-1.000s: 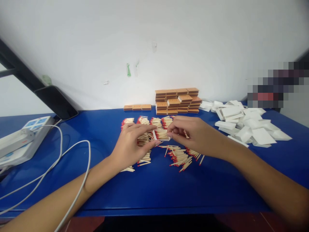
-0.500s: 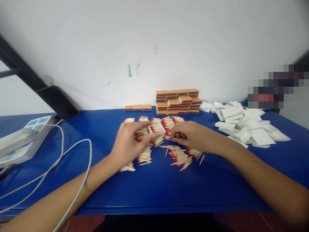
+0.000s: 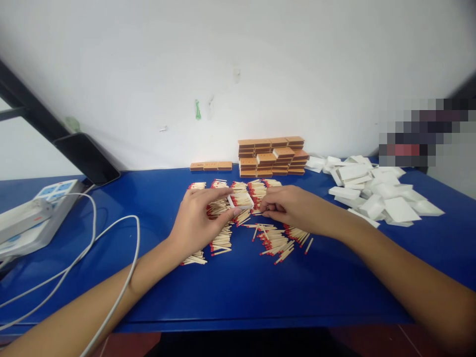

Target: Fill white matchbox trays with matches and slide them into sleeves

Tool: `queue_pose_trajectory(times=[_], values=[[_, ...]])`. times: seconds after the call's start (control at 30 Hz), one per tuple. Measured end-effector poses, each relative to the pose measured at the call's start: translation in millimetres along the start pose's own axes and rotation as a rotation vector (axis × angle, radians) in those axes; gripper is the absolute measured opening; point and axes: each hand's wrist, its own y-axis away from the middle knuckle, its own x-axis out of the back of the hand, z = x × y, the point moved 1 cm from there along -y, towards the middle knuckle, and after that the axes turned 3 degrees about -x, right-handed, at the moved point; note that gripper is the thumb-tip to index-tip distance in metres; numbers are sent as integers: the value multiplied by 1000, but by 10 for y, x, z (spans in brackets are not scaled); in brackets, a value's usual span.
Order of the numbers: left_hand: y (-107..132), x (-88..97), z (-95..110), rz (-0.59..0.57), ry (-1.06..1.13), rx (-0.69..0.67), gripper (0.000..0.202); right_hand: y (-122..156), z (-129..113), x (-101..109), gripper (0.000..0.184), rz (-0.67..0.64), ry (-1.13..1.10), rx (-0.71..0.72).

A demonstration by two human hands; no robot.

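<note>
My left hand [image 3: 197, 218] holds a small white tray [image 3: 241, 200] filled with red-tipped matches, thumb and forefinger gripping its left end over the match pile. My right hand [image 3: 288, 207] lies just right of the tray with fingers curled down onto loose matches [image 3: 273, 240] spread on the blue table [image 3: 238, 292]; what it pinches I cannot make out. More matches [image 3: 222, 238] lie in rows beneath and behind both hands.
A stack of brown matchboxes [image 3: 273, 156] stands against the wall, with a short row of brown boxes [image 3: 210, 166] to its left. A heap of white inner trays [image 3: 375, 193] lies at right. A power strip [image 3: 33, 215], white cables [image 3: 111, 248] and a dark phone [image 3: 87, 157] sit at left.
The filled tray, held up between both hands a second ago, now sits tilted back in my left hand alone. My right hand dropped onto the loose matches beside it.
</note>
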Motion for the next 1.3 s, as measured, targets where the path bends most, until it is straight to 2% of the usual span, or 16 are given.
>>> queue_pose_trajectory(times=[0.27,0.6,0.73,0.9,1.1,1.3], values=[[8,0,-4,6,-7,-5,37,0,-2,-19,10,-18,-24,-46],[10,-11,-21,-2,-25,-11,35,57,-54,47,20,-71,-41,-96],[15,-17,-42,-18,-27,-22,36,84,-74,156,22,24,-77,-130],[29,-22,-6,-80,37,-50,39,74,-188,158,20,178,-130,-65],[42,-22,65,-132,118,-100,41,35,-351,39,14,235,-94,-3],[39,-23,69,-132,135,-113,42,43,-368,52,13,263,-61,8]])
